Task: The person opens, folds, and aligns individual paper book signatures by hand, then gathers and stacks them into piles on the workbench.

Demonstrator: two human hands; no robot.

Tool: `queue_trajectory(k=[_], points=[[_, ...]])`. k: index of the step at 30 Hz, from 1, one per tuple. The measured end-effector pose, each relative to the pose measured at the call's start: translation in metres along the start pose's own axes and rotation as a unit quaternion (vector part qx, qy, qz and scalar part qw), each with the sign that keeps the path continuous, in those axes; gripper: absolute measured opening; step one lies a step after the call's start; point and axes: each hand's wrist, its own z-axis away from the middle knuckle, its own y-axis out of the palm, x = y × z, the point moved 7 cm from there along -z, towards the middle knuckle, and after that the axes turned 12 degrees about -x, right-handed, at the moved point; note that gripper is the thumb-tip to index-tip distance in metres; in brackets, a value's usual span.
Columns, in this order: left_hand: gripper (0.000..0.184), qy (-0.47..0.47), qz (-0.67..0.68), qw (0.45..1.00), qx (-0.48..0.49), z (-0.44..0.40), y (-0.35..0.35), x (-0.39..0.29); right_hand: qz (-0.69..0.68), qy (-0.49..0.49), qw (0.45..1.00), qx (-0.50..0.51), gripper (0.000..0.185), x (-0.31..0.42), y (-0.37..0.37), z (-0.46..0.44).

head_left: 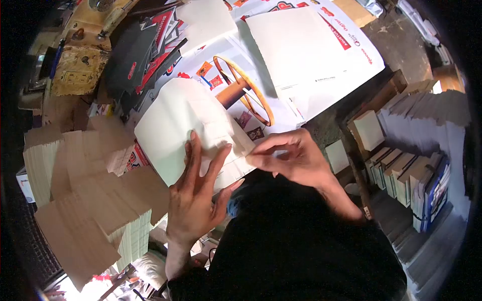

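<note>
White folded paper sheets (168, 118) lie at the near edge of the work surface, in the middle of the view. My left hand (198, 193) rests on them with its fingers spread, palm down. At their right edge my right hand (288, 158) pinches the paper's edge between thumb and fingers. Under and behind the sheets lies a large printed sheet (198, 67) with red lettering and a picture of a brown ring. A stack of blank white sheets (301, 50) sits on it at the upper right, and a smaller white stack (208, 25) at the top middle.
Tall stacks of brown-covered paper blocks (75, 215) stand at the left. Dark and red printed scraps (155, 50) lie at the upper left, near a stained machine part (78, 65). Bound books (409, 170) stand in a row at the right, beside a wooden edge (357, 165).
</note>
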Motion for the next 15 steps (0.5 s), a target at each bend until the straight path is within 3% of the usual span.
queue_trajectory(k=[5, 8, 10, 12, 14, 15], points=[[0.065, 0.002, 0.000, 1.000, -0.001, 0.000, 0.000, 0.001, -0.009, -0.035, 0.999, 0.033, 0.012, -0.002, 0.015, -0.002], [0.065, 0.009, 0.000, 1.000, 0.005, 0.002, -0.002, 0.001, 0.048, -0.058, 0.997, 0.005, 0.018, 0.009, 0.023, 0.006], [0.065, 0.012, 0.001, 1.000, 0.010, 0.003, -0.002, 0.001, 0.092, -0.137, 0.984, -0.069, 0.023, 0.018, 0.022, 0.010], [0.065, 0.019, 0.005, 0.999, -0.031, 0.005, -0.006, 0.002, 0.134, -0.126, 0.980, -0.069, 0.033, 0.015, 0.028, 0.008], [0.065, -0.030, 0.082, 0.994, -0.064, 0.011, -0.011, 0.009, 0.284, -0.374, 0.868, -0.164, 0.052, 0.037, 0.036, 0.016], [0.066, -0.081, 0.160, 0.979, -0.094, 0.015, -0.014, 0.016, 0.325, -0.419, 0.845, -0.067, 0.065, 0.044, 0.045, 0.020]])
